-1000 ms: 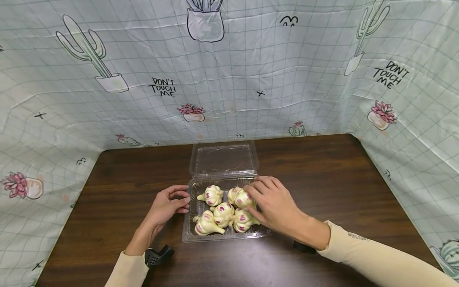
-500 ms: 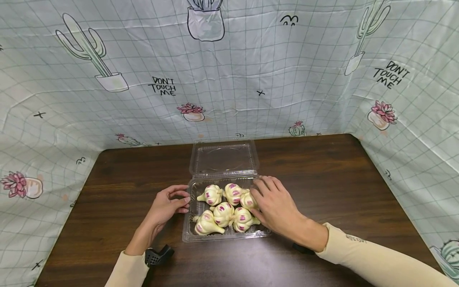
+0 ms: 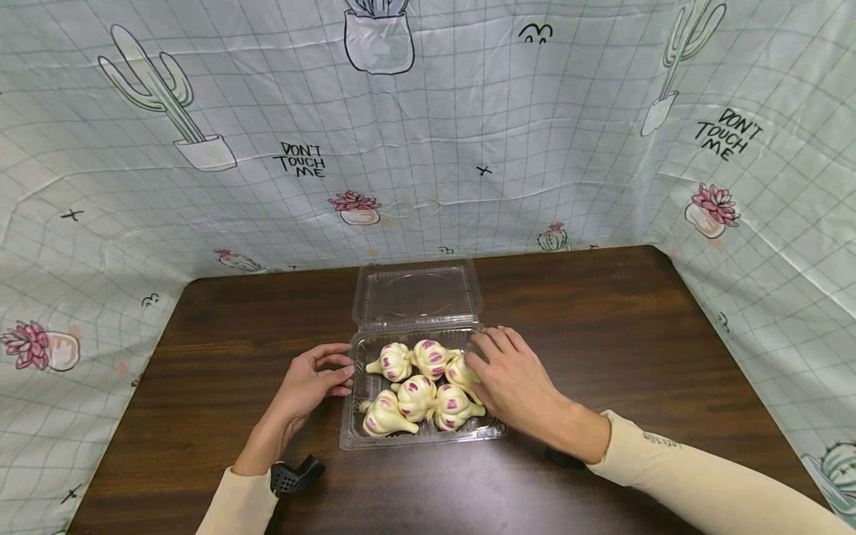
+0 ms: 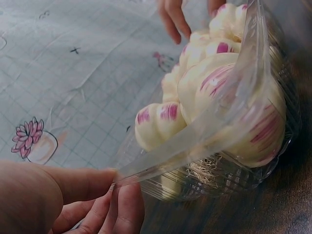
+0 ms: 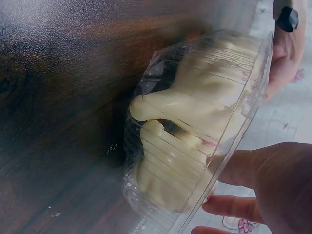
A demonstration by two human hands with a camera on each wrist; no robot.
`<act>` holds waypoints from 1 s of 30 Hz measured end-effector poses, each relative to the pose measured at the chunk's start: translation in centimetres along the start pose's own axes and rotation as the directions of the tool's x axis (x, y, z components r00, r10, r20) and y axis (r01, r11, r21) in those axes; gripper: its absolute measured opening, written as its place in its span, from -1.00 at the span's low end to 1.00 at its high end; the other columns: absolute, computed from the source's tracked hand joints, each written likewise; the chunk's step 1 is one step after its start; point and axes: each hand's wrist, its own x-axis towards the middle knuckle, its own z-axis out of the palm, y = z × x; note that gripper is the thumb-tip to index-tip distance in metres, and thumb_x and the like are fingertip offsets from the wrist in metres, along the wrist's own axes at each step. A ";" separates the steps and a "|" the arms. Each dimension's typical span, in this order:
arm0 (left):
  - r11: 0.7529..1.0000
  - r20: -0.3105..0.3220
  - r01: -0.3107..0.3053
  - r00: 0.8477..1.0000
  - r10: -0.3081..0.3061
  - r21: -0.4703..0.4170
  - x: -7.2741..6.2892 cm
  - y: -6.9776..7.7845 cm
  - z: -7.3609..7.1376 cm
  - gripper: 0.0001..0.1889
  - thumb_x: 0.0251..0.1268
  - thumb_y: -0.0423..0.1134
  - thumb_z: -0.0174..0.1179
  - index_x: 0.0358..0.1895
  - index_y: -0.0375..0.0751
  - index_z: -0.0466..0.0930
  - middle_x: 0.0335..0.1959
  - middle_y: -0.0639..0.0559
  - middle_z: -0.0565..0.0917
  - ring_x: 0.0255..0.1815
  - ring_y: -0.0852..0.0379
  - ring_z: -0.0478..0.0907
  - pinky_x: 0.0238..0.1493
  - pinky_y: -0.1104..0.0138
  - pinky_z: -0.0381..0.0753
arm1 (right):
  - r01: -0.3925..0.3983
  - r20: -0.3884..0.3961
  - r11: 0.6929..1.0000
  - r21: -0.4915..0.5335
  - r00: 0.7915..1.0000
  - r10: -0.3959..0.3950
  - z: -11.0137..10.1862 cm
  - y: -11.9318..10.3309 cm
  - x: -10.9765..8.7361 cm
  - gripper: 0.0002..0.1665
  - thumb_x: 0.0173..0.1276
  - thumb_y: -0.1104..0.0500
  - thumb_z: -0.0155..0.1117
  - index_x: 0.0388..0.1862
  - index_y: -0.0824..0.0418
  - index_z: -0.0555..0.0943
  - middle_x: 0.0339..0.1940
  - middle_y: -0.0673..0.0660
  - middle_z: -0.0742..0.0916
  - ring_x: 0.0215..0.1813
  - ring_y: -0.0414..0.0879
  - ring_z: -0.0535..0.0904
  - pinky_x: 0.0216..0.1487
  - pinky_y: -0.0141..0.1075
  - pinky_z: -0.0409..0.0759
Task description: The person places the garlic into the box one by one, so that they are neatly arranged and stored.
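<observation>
Several white garlic bulbs (image 3: 416,398) with purple patches lie in a clear plastic clamshell container (image 3: 428,442) on the table. My left hand (image 3: 309,380) pinches the container's left rim between thumb and fingers, plain in the left wrist view. Over the right end of the container, my right hand (image 3: 515,383) holds the rear right garlic bulb (image 3: 460,371), partly covering it. In the right wrist view the thumb (image 5: 236,168) reaches past the rim to the garlic. The right fingertips are partly hidden.
The container's clear lid (image 3: 420,293) lies folded back behind it. The dark wooden table (image 3: 254,327) extends around the container. A printed cloth (image 3: 428,148) with cactus drawings hangs behind and at both sides. A black wrist device (image 3: 294,475) sits on the left wrist.
The right hand moved slightly right; the rear middle garlic bulb and the one beside it separated into a row. The rear middle bulb shifted a little left and turned. The left hand stayed put.
</observation>
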 end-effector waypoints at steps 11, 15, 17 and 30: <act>1.000 0.014 -0.009 1.000 0.009 0.008 -0.1 0.2 0.0 -0.52 0.50 -0.54 0.21 0.42 -0.52 0.40 -0.05 -0.14 0.63 -0.34 0.19 0.68 -0.25 0.38 0.80 | -0.018 -0.013 0.998 0.062 1.000 0.019 -0.3 0.7 -0.5 -0.59 0.19 0.06 0.59 -0.01 0.14 0.71 0.07 0.19 0.72 0.13 0.17 0.62 0.31 0.07 0.58; 1.000 0.019 -0.012 1.000 0.011 0.008 -0.3 0.3 0.0 -0.51 0.50 -0.53 0.21 0.42 -0.53 0.40 -0.05 -0.14 0.63 -0.35 0.19 0.68 -0.26 0.37 0.80 | -0.043 -0.006 0.997 0.058 0.999 0.043 -0.5 0.9 -0.6 -0.53 0.22 0.00 0.60 0.03 0.18 0.72 0.08 0.20 0.72 0.13 0.17 0.62 0.29 0.06 0.59; 1.000 0.022 -0.012 1.000 0.012 0.006 -0.3 0.4 0.0 -0.51 0.51 -0.53 0.21 0.43 -0.53 0.39 -0.04 -0.14 0.63 -0.35 0.19 0.68 -0.25 0.37 0.80 | -0.056 -0.005 0.996 0.066 0.998 0.056 -0.6 1.1 -0.7 -0.51 0.22 -0.02 0.61 0.03 0.19 0.71 0.09 0.21 0.72 0.13 0.17 0.62 0.27 0.06 0.59; 1.000 0.027 -0.010 1.000 0.010 0.002 -0.2 0.3 0.0 -0.51 0.51 -0.53 0.21 0.43 -0.53 0.39 -0.07 -0.10 0.64 -0.34 0.19 0.68 -0.25 0.37 0.80 | -0.235 0.028 0.960 0.154 0.972 0.233 -0.2 3.2 -1.0 -0.45 0.38 -0.06 0.49 0.17 0.29 0.68 0.14 0.27 0.71 0.19 0.24 0.63 0.29 0.14 0.58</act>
